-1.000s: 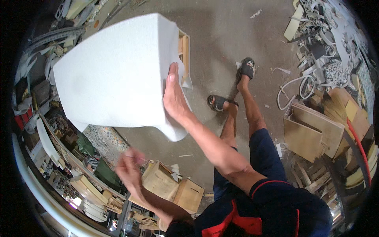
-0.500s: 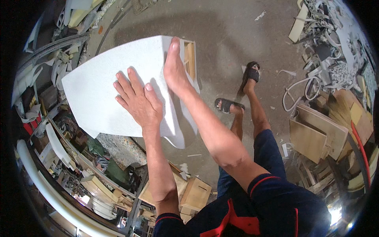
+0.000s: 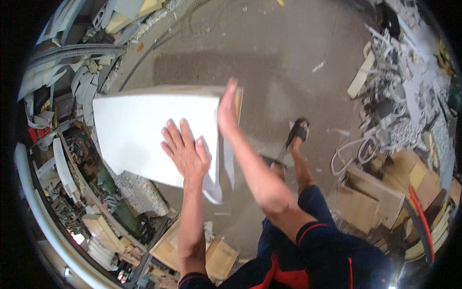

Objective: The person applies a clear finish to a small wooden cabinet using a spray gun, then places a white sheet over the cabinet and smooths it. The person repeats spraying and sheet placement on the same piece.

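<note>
A white sheet of foam or padding [image 3: 130, 127] lies over a box-like frame, whose wooden edge [image 3: 239, 103] shows at the right. My left hand [image 3: 188, 155] rests flat on top of the sheet, its fingers spread. At the sheet's right edge, my right hand [image 3: 228, 113] is held edge-on with fingers stretched out, its palm against the side where the sheet folds over. A loose flap of the sheet [image 3: 211, 192] hangs down at the near right corner. The palm side of my right hand is hidden.
A speckled foam block [image 3: 139, 192] sits below the sheet's near side. Wooden boxes [image 3: 221, 257] stand near my body. Scrap foam and strips [image 3: 385, 111] pile up at the right, beside wooden panels [image 3: 358, 207]. Cluttered shelving [image 3: 86, 183] lines the left.
My view has shifted, so the sheet and both hands sit lower in it. Both hands stay on the sheet in much the same places. My feet have changed position slightly.
</note>
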### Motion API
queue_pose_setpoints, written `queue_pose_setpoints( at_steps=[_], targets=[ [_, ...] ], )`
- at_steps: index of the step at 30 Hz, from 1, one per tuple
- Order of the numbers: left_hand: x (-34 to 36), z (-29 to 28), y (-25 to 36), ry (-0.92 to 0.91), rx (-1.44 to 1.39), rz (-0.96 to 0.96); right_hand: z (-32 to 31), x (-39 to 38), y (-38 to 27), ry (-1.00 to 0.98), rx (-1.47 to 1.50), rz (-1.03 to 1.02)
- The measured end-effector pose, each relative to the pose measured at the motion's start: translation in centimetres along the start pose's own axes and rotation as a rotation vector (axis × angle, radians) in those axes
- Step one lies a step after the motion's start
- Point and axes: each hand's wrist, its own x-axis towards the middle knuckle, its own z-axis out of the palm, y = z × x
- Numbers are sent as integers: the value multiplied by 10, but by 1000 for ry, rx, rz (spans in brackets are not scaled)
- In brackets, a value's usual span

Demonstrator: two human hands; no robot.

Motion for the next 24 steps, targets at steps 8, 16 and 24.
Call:
queue_pose_setpoints(
  at_steps=[8, 16, 24],
  targets=[
    [2, -10, 4, -7, -23, -31, 15, -195, 55, -146, -64, 172],
    [6, -22, 5, -88, -49, -94, 13, -132, -11, -116, 426, 656],
    [7, -24, 4, -57, -22, -55, -3, -47, -71, -66, 230, 448]
  ],
)
